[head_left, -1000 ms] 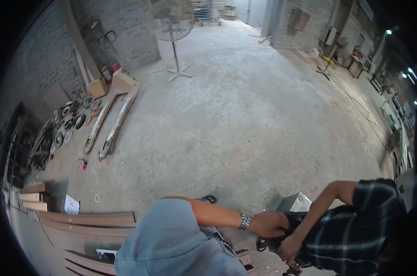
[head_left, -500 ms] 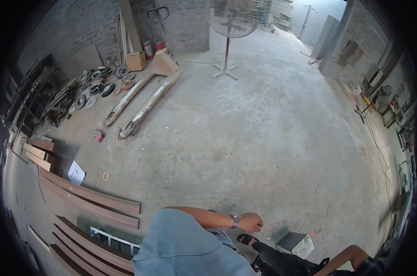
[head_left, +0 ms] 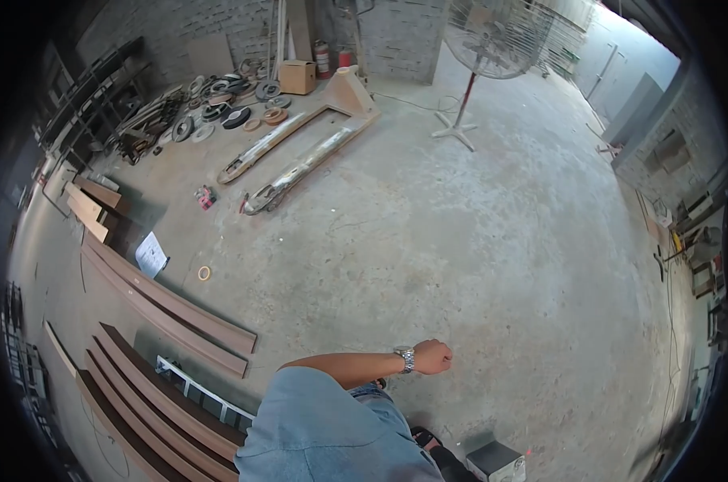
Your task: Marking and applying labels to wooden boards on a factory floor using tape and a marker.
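My left hand (head_left: 433, 357) is curled into a fist, held out in front of my body above the concrete floor. On its wrist sits a silver metal-band watch (head_left: 405, 360). Nothing shows between the fingers, and the palm side is turned out of sight. My bent forearm comes out of a light blue sleeve (head_left: 320, 418). The fist touches no object; the closest thing below it is another person's sandaled foot (head_left: 426, 438). Beside that foot stands a box with a dark top (head_left: 495, 459). My right hand does not show.
Long brown boards (head_left: 167, 299) and a silver ladder-like frame (head_left: 207, 394) lie at the left. Beyond them are a paper sheet (head_left: 150, 255), a tape roll (head_left: 204, 273) and a pallet truck (head_left: 307, 161). A pedestal fan (head_left: 458, 120) stands at the back.
The view has turned left, so the room's contents sit farther right. My left fist has risen a little in the picture. The other person's arm has left the view; part of the leg remains.
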`<state>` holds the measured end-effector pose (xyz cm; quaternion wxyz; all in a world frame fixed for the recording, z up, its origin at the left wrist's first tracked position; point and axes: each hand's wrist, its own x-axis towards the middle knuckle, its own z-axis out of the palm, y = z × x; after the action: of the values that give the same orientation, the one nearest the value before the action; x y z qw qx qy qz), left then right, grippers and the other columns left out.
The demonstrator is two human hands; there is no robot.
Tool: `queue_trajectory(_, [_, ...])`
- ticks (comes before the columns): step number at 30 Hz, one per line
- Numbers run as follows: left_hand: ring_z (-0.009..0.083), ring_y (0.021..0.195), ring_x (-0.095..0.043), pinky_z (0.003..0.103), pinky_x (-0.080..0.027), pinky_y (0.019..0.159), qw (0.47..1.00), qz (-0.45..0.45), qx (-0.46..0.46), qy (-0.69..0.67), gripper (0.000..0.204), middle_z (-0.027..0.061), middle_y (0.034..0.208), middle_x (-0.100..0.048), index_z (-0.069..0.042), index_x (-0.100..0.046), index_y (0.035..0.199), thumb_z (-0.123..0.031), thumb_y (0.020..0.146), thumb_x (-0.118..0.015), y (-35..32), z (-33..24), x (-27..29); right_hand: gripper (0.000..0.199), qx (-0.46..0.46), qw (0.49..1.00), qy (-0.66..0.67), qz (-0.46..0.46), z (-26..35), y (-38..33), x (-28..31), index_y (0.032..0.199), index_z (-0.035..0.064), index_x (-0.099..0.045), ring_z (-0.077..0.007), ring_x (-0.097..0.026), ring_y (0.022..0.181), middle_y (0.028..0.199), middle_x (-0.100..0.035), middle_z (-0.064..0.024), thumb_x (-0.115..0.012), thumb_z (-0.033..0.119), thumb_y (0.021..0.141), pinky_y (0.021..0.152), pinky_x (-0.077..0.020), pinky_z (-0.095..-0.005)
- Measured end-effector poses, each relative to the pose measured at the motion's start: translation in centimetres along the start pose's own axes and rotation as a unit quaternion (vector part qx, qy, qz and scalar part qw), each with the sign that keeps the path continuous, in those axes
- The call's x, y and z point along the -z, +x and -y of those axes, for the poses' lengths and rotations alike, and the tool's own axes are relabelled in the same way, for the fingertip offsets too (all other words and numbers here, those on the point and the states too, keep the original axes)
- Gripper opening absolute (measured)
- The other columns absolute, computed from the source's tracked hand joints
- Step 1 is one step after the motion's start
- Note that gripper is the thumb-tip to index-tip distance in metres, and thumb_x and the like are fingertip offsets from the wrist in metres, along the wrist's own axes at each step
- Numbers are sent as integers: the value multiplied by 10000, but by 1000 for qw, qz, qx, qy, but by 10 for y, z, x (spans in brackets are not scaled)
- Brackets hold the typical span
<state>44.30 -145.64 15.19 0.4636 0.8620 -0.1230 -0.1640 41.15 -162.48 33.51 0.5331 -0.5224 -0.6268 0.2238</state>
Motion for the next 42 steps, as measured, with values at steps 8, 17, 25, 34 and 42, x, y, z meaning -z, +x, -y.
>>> queue_trajectory(8, [414,756,-643,492,-498,688,999,30,-21,-7,250,199,786,-669,-39,-663,800,-282,834,-614,-12,22,4,298,-107,937,10,-333,-76,148,7,1179,87,-613,-228,-641,957,1144,-663,-87,-621,236,922,798,-499,-390])
queue_trajectory(17, [157,690,-663,304,-520,596,991,116,-5,-64,214,108,801,-711,60,-703,1051,-105,926,-651,22,28,22,330,-143,47,-329,-932,232,-233,-300,1214,44,-612,-247,-645,1045,1153,-656,-96,-639,206,928,887,-513,-404])
queue_trajectory(25, [171,679,-703,269,-534,595,924,368,-85,59,311,132,857,-733,80,-686,1125,-167,942,-640,51,-75,-93,727,-275,-198,-334,-880,273,-293,-424,1278,-48,-556,-220,-620,1081,1205,-649,-119,-901,169,676,923,-485,-347])
queue_trajectory(34, [173,718,-692,247,-530,590,879,450,-159,28,307,115,894,-719,89,-666,1143,-136,940,-615,75,-160,-200,833,-354,-222,-341,-842,277,-296,-491,1341,46,-553,-346,-552,1229,1288,-610,-195,-908,378,664,1049,-429,-432])
queue_trajectory(42, [192,852,-579,316,-471,794,-15,360,-913,191,176,31,863,-612,-140,-596,887,-262,946,-483,-134,-419,-528,690,-351,-242,-443,-789,262,-268,-444,1431,66,-504,-404,-438,1337,1426,-496,-259,-734,242,805,1134,-341,-487])
